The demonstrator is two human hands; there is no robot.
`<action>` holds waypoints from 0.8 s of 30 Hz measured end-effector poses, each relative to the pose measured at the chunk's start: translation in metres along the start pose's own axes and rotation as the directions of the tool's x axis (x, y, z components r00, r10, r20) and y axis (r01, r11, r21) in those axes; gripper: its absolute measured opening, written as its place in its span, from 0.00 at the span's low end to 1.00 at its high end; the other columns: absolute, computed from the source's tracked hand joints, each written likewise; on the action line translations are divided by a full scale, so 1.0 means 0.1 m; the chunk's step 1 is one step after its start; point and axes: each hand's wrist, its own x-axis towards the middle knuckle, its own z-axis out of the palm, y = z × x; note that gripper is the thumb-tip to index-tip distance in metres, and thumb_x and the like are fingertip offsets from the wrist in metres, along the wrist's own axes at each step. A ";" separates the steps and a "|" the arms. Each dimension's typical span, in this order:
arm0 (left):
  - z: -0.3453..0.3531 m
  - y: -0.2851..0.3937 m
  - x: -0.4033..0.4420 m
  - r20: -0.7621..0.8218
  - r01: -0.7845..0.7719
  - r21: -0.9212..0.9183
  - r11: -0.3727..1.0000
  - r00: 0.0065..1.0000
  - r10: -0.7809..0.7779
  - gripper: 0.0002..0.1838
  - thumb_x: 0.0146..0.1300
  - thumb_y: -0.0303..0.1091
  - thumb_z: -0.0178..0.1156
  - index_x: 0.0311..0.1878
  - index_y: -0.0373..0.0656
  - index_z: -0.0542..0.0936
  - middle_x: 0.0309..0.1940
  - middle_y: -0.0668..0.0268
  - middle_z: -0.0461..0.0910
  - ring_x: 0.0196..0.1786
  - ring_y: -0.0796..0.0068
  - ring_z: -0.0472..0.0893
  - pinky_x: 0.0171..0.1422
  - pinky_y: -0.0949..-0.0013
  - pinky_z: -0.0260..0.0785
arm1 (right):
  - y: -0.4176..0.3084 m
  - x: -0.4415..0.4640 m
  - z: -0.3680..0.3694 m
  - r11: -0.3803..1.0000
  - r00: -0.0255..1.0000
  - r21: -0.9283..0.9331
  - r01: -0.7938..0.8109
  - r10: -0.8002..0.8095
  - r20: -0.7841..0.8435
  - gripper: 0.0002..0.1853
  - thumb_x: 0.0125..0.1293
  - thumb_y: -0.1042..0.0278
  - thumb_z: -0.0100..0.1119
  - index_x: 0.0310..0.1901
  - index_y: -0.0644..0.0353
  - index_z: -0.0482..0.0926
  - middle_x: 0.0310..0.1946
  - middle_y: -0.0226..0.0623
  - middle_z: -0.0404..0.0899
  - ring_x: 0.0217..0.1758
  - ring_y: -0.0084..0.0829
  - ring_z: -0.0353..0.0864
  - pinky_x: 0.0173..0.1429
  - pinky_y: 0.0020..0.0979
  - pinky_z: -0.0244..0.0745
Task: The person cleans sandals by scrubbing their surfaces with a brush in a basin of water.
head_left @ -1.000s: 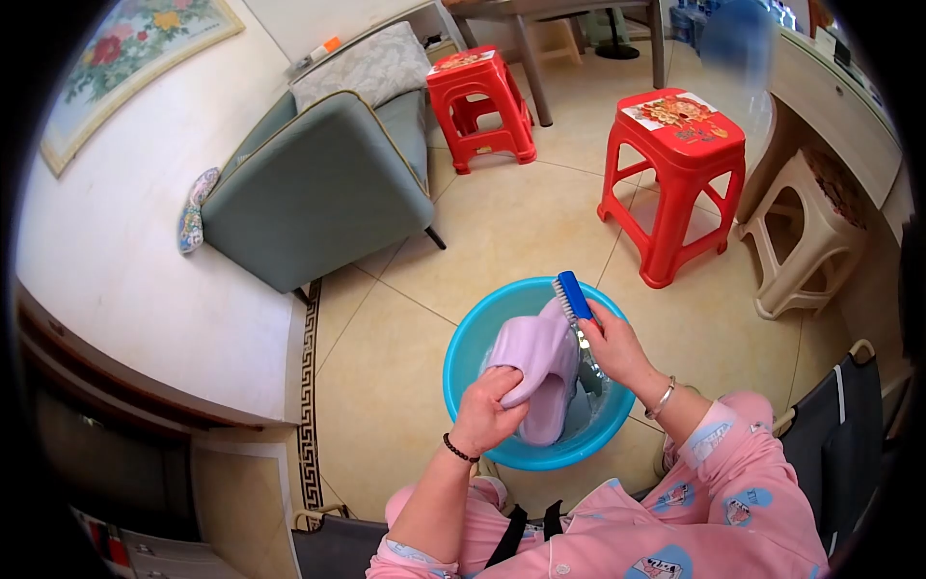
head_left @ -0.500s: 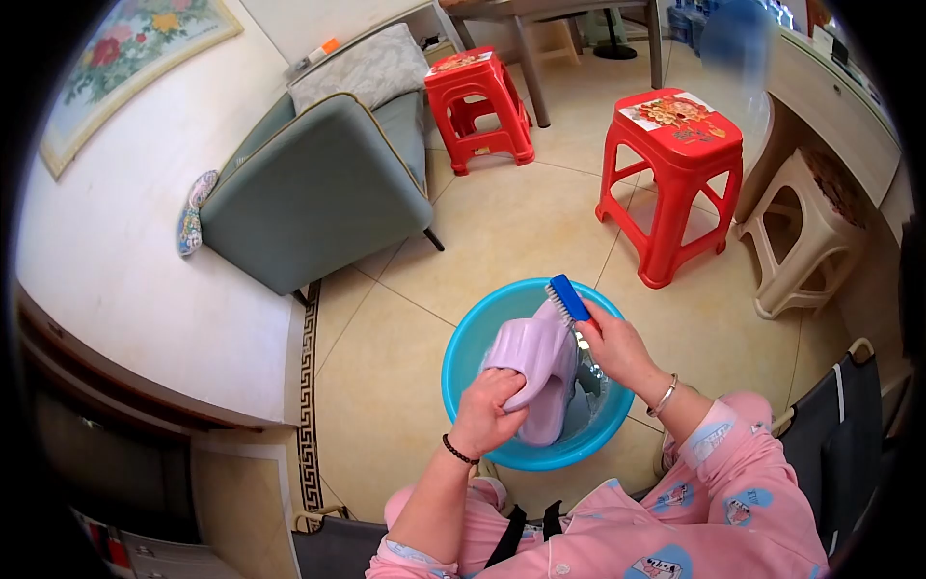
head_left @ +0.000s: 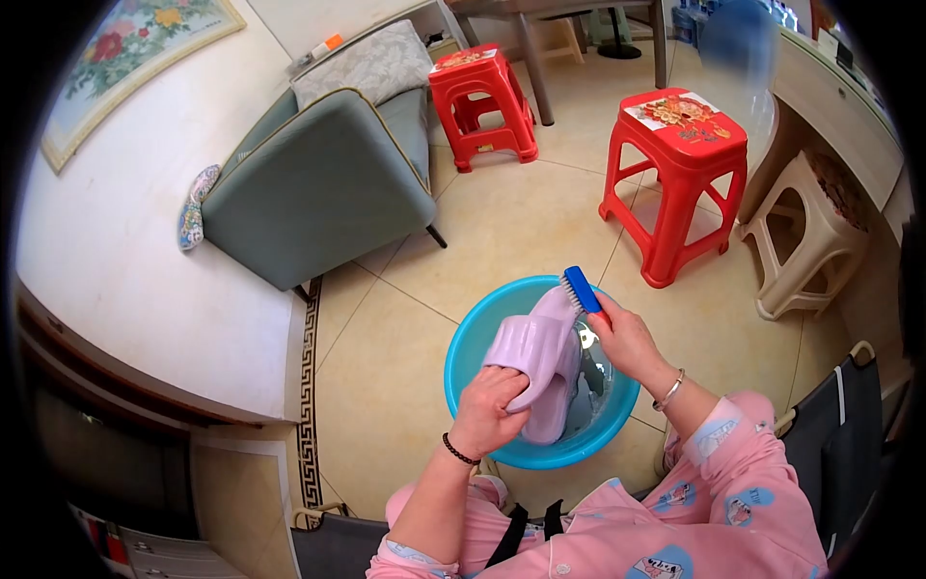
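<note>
Under everything spreads the pale tiled floor (head_left: 386,333), and on it, ahead of you to the left, stands a grey-green armchair (head_left: 318,198). Your pink clothes (head_left: 579,545) carry blue patches with printed motifs, too small to read for certain. On the left wall hangs a framed flower painting (head_left: 140,58); the line of marks along its lower border cannot be made out either. The nearer red stool (head_left: 683,145) is upright beyond the basin, to your right, its seat bearing a gold and red floral print with characters you can't read from here. A second red stool (head_left: 477,72) stands by the armchair, and a beige stool (head_left: 822,217) sits at the far right.

Between your knees rests the blue basin (head_left: 555,460), with some water in it. The lilac slipper (head_left: 521,345) is tilted over and partly inside it, toe end pointing away from you. Your left hand (head_left: 489,410) is closed on the strap, fingers tucked into its opening. Your right hand (head_left: 629,344) is wrapped snugly round the red handle of the brush (head_left: 582,289), whose white bristles meet the slipper's toe end. Smallest are the silver bangle (head_left: 669,392) on your right wrist and the dark beads (head_left: 461,451) on your left.
</note>
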 end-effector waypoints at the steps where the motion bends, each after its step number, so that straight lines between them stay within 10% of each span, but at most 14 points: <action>1: 0.00 0.00 0.00 -0.012 -0.009 -0.001 1.000 1.000 0.009 0.17 0.40 0.24 0.63 0.39 0.38 0.79 0.38 0.56 0.80 0.44 0.51 0.77 0.51 0.58 0.70 | 0.04 0.01 0.03 0.999 1.000 0.040 0.018 -0.017 -0.027 0.24 0.69 0.60 0.53 0.64 0.60 0.69 0.41 0.55 0.81 0.44 0.52 0.81 0.48 0.41 0.75; 6: 0.04 -0.08 -0.02 -0.062 0.119 -0.016 0.993 0.991 -0.120 0.16 0.42 0.22 0.62 0.39 0.37 0.78 0.35 0.55 0.78 0.41 0.51 0.77 0.47 0.59 0.70 | -0.28 -0.14 -0.07 0.952 0.999 0.305 0.000 -0.015 0.045 0.25 0.69 0.58 0.53 0.65 0.58 0.68 0.43 0.55 0.81 0.47 0.55 0.80 0.50 0.43 0.75; 9: 0.01 -0.08 0.00 -0.087 0.107 0.024 0.994 0.991 -0.105 0.15 0.42 0.21 0.62 0.38 0.36 0.78 0.32 0.55 0.76 0.38 0.53 0.76 0.44 0.60 0.70 | -0.32 -0.33 0.02 0.922 0.922 0.218 0.318 -0.355 0.154 0.24 0.69 0.59 0.55 0.64 0.55 0.69 0.41 0.52 0.81 0.40 0.52 0.82 0.43 0.44 0.77; 17: 0.01 -0.01 0.02 -0.027 0.031 -0.033 0.999 0.999 -0.032 0.15 0.41 0.20 0.63 0.37 0.37 0.78 0.31 0.57 0.76 0.36 0.54 0.75 0.43 0.62 0.69 | -0.17 -0.12 -0.04 0.997 0.998 0.035 0.066 -0.066 0.000 0.24 0.69 0.57 0.54 0.64 0.55 0.70 0.36 0.52 0.82 0.37 0.52 0.82 0.41 0.45 0.76; 24: -0.03 -0.06 0.00 -0.032 0.038 -0.065 0.997 0.999 -0.040 0.16 0.40 0.22 0.63 0.37 0.38 0.79 0.35 0.57 0.79 0.39 0.53 0.77 0.46 0.60 0.70 | -0.23 -0.17 -0.10 0.959 0.978 0.213 0.186 -0.202 0.053 0.25 0.69 0.54 0.53 0.64 0.56 0.71 0.36 0.53 0.82 0.39 0.51 0.82 0.44 0.43 0.75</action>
